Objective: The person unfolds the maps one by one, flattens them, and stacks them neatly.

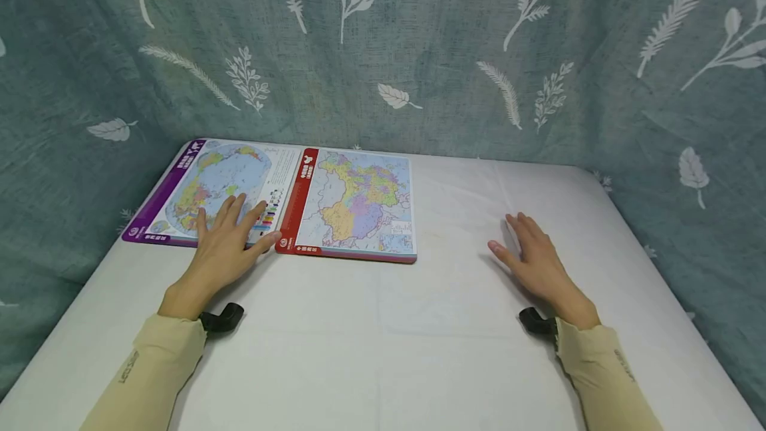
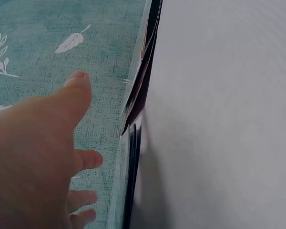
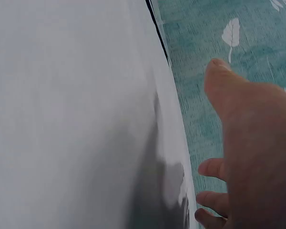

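My left hand (image 1: 223, 253) is over the lower part of a purple-edged world map board (image 1: 239, 168), its fingers spread. Whether the fingertips touch the board cannot be told. Directly to its right lies a red-edged map board (image 1: 359, 201), with my left thumb near its lower left corner. Seen edge-on in the left wrist view, the boards show dark layered edges (image 2: 142, 88), as if several thin sheets are stacked. Further right, my right hand (image 1: 538, 268) is extended over the white tabletop, holding nothing and casting a shadow. Its thumb stands apart from the fingers in the right wrist view.
A white cloth (image 1: 383, 351) covers the table. Blue-green curtains (image 1: 443, 98) with white leaf prints stand behind it and along both sides. Each wrist carries a black camera mount, the left one (image 1: 223, 318) and the right one (image 1: 536, 322).
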A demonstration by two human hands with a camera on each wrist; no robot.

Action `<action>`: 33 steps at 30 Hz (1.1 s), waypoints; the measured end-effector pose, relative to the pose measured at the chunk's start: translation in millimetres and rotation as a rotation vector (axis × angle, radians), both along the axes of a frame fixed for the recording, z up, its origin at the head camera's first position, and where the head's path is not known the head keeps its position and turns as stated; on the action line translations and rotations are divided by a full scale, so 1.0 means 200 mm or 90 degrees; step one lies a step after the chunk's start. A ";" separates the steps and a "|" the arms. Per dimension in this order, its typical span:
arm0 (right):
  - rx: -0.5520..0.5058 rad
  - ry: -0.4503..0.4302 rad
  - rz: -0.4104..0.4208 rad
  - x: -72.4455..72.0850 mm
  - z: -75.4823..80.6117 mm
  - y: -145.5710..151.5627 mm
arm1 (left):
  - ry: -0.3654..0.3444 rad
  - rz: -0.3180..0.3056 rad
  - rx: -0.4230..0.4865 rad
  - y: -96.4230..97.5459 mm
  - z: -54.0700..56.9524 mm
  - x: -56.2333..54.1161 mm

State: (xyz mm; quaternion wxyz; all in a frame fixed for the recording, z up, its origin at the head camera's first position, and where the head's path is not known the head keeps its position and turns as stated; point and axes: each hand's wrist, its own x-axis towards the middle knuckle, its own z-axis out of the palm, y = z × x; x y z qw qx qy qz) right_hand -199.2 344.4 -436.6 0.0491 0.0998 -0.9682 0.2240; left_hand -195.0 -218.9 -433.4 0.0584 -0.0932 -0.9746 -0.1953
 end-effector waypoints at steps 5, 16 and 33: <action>0.001 0.002 0.007 -0.01 -0.02 -0.08 | -0.017 -0.004 0.000 0.01 0.01 -0.01; -0.002 0.004 0.015 -0.01 -0.07 -0.23 | -0.028 -0.014 0.002 0.02 -0.01 -0.02; -0.031 0.011 0.012 0.01 -0.08 -0.49 | -0.045 -0.031 0.013 0.04 -0.03 -0.01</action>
